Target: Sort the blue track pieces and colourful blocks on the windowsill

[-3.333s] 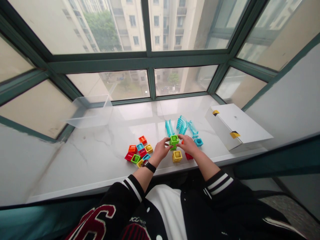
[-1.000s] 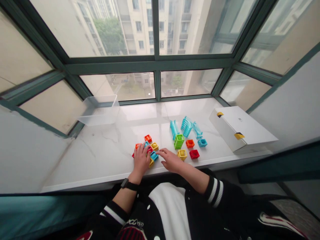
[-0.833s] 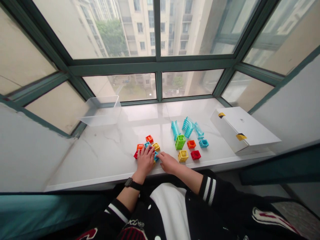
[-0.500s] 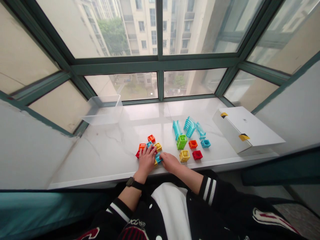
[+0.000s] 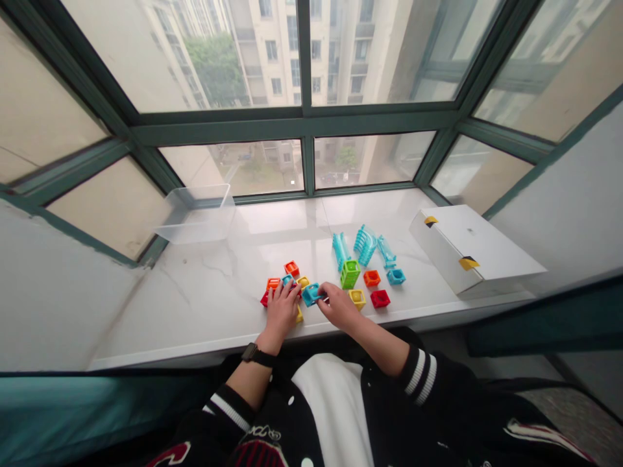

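Small coloured plastic cube blocks lie on a white marble sill [image 5: 204, 292]. My right hand [image 5: 338, 307] pinches a blue cube block [image 5: 310, 294] and holds it just above the sill. Resting with fingers spread, my left hand [image 5: 281, 310] lies flat on a cluster of blocks, among them an orange one [image 5: 272, 283], a red one [image 5: 264, 299] and a yellow one [image 5: 298, 314]. A green stacked block [image 5: 350, 274] stands to the right, with yellow [image 5: 357, 298], red [image 5: 379, 298], orange [image 5: 371, 277] and blue [image 5: 396, 276] cubes around it.
Several turquoise ribbed track pieces [image 5: 365, 243] lie behind the green block. A white cardboard box [image 5: 470, 250] sits at the right end of the sill. A clear plastic tub [image 5: 197, 213] stands at the back left, against the window frame [image 5: 302, 123].
My hands left the green stack and moved left to the block cluster. My right hand has closed on the blue cube and lifted it to the right; my left hand stays on the cluster.
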Action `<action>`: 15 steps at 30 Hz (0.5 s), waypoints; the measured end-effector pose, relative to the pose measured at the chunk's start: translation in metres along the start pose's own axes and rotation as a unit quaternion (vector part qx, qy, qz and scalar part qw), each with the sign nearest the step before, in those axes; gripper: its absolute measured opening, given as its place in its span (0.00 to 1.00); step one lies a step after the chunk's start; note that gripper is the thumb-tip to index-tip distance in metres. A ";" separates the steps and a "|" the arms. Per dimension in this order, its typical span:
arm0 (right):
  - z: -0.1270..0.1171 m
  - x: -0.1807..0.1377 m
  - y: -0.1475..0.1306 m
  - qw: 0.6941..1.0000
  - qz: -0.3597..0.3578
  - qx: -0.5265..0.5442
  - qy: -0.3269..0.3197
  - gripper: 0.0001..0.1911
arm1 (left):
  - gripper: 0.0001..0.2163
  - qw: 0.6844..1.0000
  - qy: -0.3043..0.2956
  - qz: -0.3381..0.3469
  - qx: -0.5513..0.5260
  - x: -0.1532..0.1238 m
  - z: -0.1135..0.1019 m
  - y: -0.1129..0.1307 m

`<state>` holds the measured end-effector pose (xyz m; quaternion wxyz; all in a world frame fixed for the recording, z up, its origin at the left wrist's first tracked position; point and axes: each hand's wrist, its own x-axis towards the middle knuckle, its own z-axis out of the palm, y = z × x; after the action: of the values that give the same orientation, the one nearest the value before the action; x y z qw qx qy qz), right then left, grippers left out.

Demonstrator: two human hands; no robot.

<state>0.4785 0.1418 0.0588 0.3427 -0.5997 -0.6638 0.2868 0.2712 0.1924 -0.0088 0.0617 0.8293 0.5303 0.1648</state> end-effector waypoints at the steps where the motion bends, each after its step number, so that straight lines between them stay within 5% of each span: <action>1: -0.004 -0.001 -0.002 0.999 0.004 0.052 0.009 0.05 | 0.22 1.000 0.002 -0.001 -0.006 0.001 0.000 0.000; 8: -0.024 -0.011 -0.010 0.967 0.026 0.253 0.023 0.19 | 0.22 0.988 0.070 0.014 -0.135 0.003 -0.020 0.012; 15: -0.023 -0.015 -0.003 0.950 0.007 0.312 0.019 0.23 | 0.23 0.919 0.053 0.050 -0.387 -0.010 -0.067 0.042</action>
<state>0.4958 0.1256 0.0728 0.5238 -0.4727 -0.5298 0.4705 0.2809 0.1605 0.0632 0.3413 0.7560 0.3856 0.4041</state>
